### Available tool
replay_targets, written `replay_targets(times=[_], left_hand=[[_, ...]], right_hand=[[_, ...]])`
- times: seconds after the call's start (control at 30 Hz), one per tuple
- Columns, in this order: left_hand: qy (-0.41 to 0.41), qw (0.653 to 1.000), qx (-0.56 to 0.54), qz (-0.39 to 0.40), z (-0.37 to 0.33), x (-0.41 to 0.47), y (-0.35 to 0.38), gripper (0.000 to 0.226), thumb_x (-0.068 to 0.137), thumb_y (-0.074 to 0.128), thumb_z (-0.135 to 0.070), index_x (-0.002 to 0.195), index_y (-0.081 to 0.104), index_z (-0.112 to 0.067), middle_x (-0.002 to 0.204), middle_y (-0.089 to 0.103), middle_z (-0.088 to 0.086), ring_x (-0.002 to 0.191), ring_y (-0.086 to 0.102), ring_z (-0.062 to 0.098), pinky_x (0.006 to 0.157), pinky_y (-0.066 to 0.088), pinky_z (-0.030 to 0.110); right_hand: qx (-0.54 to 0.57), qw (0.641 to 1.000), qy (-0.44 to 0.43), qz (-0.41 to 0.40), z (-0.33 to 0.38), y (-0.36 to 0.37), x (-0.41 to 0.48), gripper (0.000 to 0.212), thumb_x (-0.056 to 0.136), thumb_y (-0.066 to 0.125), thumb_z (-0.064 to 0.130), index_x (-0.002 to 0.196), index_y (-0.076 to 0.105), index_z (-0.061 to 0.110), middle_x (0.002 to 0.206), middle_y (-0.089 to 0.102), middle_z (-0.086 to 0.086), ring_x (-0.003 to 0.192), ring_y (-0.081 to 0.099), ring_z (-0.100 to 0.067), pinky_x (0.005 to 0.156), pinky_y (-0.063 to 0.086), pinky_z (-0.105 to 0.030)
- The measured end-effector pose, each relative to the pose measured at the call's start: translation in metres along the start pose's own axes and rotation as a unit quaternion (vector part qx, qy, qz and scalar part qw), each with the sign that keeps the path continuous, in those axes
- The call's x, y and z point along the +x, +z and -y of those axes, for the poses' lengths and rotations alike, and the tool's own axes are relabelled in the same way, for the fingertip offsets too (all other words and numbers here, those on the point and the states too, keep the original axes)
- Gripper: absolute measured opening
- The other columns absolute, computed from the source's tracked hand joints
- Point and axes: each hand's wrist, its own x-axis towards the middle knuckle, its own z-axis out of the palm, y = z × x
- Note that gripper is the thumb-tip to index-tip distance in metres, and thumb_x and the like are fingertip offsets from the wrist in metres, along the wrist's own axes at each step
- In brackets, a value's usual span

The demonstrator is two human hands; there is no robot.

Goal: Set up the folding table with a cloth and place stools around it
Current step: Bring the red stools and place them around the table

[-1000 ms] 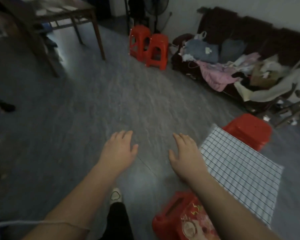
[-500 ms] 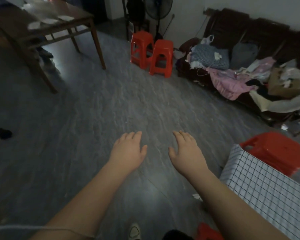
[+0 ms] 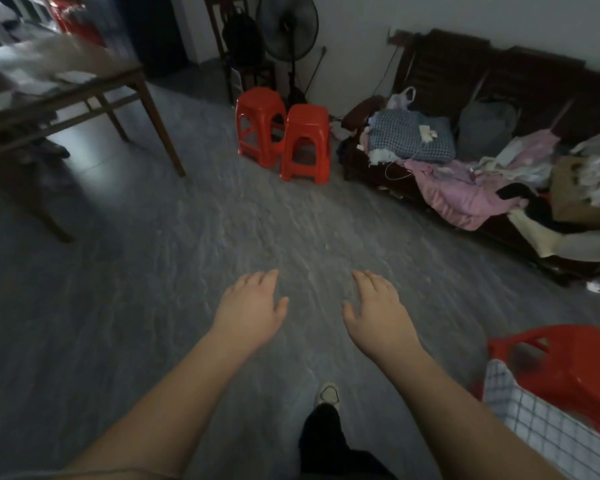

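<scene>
On my feed a grey marbled floor (image 3: 146,271) runs back to a dark wooden table (image 3: 125,76) at the far left, with pale papers (image 3: 71,77) lying blurred on its top. A black standing fan (image 3: 286,27) stands by the white wall at the back. To its right a dark wooden bench (image 3: 465,64) is heaped with laundry: a blue checked bundle (image 3: 413,136) at its left end, a grey bundle (image 3: 485,129) beside that, and a pink garment (image 3: 454,197) spilling over the front edge.
</scene>
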Motion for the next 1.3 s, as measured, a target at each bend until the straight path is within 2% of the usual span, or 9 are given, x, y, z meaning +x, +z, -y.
replay_targets(times=[0.13,0.33,0.57,0.83,1.1,1.3], left_hand=[[0.011,1.000,0.014,0.002,-0.013,0.116,-0.019,0.062,0.096,0.044,-0.049,0.149,0.039,-0.018,0.146,0.050,0.005,0.133,0.045,0.027,0.110,0.039,0.040],[-0.046,0.999,-0.011,-0.006,0.006,0.258,-0.052,0.060,0.097,0.046,-0.048,0.149,0.037,-0.018,0.147,0.048,0.004,0.135,0.042,0.026,0.111,0.037,0.039],[-0.063,0.997,-0.037,0.013,0.050,0.428,-0.048,0.063,0.099,0.041,-0.049,0.153,0.029,-0.019,0.152,0.041,0.005,0.141,0.035,0.026,0.115,0.032,0.042],[-0.045,0.998,-0.042,0.026,0.120,0.666,-0.073,0.062,0.095,0.043,-0.048,0.150,0.035,-0.020,0.149,0.045,0.004,0.138,0.039,0.027,0.113,0.035,0.041],[-0.014,0.998,-0.041,0.046,0.141,0.866,-0.115,0.057,0.095,0.046,-0.043,0.146,0.039,-0.020,0.146,0.047,0.002,0.135,0.041,0.027,0.110,0.037,0.043],[-0.010,0.997,-0.045,0.068,0.140,1.024,-0.098,0.058,0.093,0.044,-0.043,0.146,0.037,-0.023,0.147,0.046,0.000,0.136,0.042,0.026,0.109,0.038,0.044]], right_hand=[[-0.008,1.000,-0.022,0.002,-0.003,-0.028,0.118,0.062,0.096,0.051,0.039,0.151,0.034,0.016,0.156,0.036,-0.006,0.146,0.026,-0.026,0.117,0.030,-0.043],[-0.013,0.999,-0.048,0.009,0.008,-0.060,0.280,0.063,0.094,0.052,0.039,0.151,0.034,0.016,0.155,0.037,-0.008,0.146,0.026,-0.027,0.118,0.029,-0.043],[-0.036,0.997,-0.058,0.025,0.025,-0.051,0.460,0.064,0.097,0.048,0.042,0.153,0.029,0.018,0.159,0.031,-0.005,0.148,0.020,-0.025,0.119,0.026,-0.041],[-0.092,0.992,-0.061,0.059,0.072,-0.047,0.690,0.066,0.097,0.046,0.043,0.155,0.025,0.020,0.161,0.025,-0.005,0.150,0.017,-0.024,0.120,0.025,-0.041],[-0.060,0.997,-0.009,0.050,0.082,-0.067,0.872,0.065,0.096,0.048,0.041,0.154,0.028,0.019,0.159,0.030,-0.007,0.149,0.021,-0.026,0.118,0.028,-0.043],[-0.042,0.999,0.003,0.034,0.051,-0.068,1.028,0.064,0.097,0.048,0.040,0.154,0.026,0.021,0.160,0.027,-0.004,0.149,0.018,-0.023,0.117,0.030,-0.042]])
